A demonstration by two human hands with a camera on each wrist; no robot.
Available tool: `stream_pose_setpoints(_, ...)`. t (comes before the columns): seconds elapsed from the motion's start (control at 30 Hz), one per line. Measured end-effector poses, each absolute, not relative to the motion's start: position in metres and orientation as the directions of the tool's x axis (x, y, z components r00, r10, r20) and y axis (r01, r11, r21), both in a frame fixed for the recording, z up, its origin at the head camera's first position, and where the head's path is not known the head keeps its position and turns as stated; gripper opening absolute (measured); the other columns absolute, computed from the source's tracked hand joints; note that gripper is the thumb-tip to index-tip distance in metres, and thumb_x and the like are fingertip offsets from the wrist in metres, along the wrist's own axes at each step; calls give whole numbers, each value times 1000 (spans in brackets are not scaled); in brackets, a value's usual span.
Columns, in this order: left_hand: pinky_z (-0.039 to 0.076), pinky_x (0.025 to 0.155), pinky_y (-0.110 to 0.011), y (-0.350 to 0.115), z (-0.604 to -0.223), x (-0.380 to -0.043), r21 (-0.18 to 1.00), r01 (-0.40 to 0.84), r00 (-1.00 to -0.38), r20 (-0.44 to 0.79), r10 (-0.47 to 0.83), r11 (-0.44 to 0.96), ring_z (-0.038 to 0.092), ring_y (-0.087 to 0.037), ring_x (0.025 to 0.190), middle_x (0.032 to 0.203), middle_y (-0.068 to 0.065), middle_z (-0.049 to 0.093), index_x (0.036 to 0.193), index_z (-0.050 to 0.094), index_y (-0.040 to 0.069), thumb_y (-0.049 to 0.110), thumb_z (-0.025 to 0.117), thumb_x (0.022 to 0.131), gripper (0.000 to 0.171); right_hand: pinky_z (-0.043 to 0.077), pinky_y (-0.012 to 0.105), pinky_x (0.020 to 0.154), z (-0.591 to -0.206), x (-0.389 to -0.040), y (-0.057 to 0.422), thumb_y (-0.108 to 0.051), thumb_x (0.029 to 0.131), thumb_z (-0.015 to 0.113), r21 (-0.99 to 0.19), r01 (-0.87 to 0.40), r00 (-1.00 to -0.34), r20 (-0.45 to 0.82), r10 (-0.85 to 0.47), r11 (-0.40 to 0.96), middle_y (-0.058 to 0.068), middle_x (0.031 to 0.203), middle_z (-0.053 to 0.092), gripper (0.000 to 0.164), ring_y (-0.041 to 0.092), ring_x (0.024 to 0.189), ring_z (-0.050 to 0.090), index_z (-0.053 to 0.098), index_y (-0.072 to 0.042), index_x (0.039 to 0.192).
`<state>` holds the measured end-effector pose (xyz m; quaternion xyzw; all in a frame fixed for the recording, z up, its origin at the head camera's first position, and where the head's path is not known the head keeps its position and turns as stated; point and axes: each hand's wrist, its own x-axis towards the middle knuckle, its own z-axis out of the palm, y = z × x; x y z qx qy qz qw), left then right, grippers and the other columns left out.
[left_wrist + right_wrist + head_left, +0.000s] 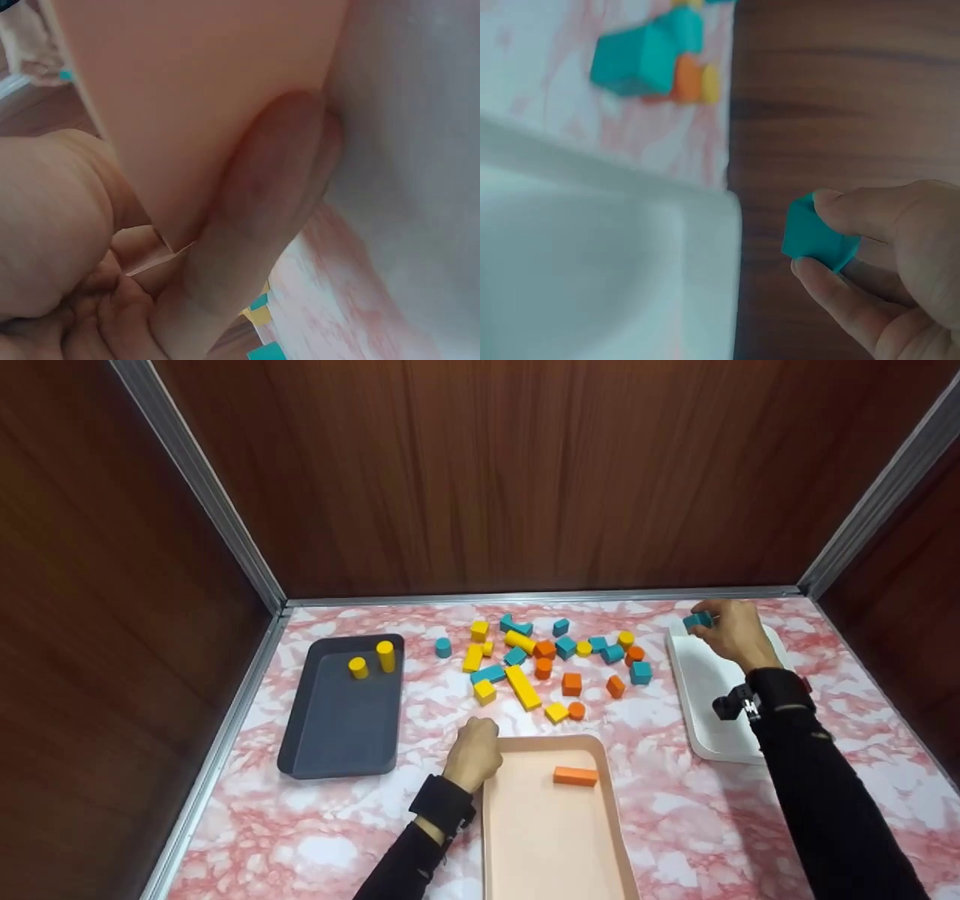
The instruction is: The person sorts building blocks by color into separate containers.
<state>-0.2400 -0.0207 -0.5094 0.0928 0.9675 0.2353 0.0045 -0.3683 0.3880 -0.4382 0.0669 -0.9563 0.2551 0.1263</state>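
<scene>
My right hand (pixel 735 634) pinches a teal block (pixel 810 232) between thumb and fingers, above the far end of the white tray (pixel 684 697). In the right wrist view the block is held clear of the tray's corner. My left hand (pixel 474 754) grips the far left corner of the peach tray (pixel 547 840). The left wrist view has its thumb (pixel 262 172) on one side of the tray wall and curled fingers on the other. An orange bar (pixel 575 776) lies inside the peach tray.
Several yellow, teal and orange blocks (pixel 523 688) lie scattered mid-table beyond the peach tray. At the left is a dark grey tray (pixel 341 727) with two yellow cylinders (pixel 385 655). Wood-look panels (pixel 525 480) enclose the back and sides.
</scene>
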Motion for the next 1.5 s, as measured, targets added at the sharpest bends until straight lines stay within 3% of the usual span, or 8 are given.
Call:
stream_pose_setpoints(0.4, 51, 71, -43, -23, -516, -236, 487, 139, -989, 29, 143, 862, 63, -35, 80, 82, -15, 65, 81, 67, 1, -5, 67, 67, 16, 46, 52, 77, -472, -398, 401, -3, 75, 72, -398, -237, -971, 129, -201, 886, 27, 94, 65, 29, 38, 84, 59, 66, 6, 102)
stream_pose_setpoints(0.6, 51, 69, -44, -22, -515, -235, 467, 161, -987, 50, 155, 870, 63, -35, 79, 80, -16, 64, 77, 67, 2, -5, 67, 67, 13, 45, 53, 81, -478, -403, 401, -4, 76, 71, -369, -214, -977, 62, -206, 904, 29, 102, 64, 31, 39, 91, 58, 65, 7, 104)
stream_pose_setpoints(1.07, 51, 65, -41, -23, -518, -238, 420, 193, -981, 86, 173, 887, 63, -32, 77, 74, -11, 65, 74, 67, 4, -5, 67, 67, 11, 46, 53, 81, -484, -413, 395, -4, 74, 69, -298, -253, -967, 59, -247, 921, 27, 102, 65, 32, 40, 90, 59, 67, 4, 106)
stream_pose_setpoints(1.27, 51, 68, -42, -21, -519, -239, 406, 193, -981, 87, 173, 893, 64, -33, 79, 78, -12, 66, 78, 68, 3, -3, 68, 67, 12, 45, 54, 83, -483, -410, 400, -9, 79, 68, -354, -192, -976, -29, -216, 915, 32, 112, 59, 38, 42, 97, 57, 61, 3, 115)
stream_pose_setpoints(1.5, 50, 69, -42, -24, -519, -238, 413, 200, -980, 86, 180, 888, 63, -33, 80, 77, -12, 65, 77, 66, 4, -3, 68, 67, 12, 39, 59, 91, -464, -400, 401, -23, 82, 68, -431, -99, -987, -71, -142, 897, 35, 128, 46, 62, 49, 112, 48, 42, -2, 135)
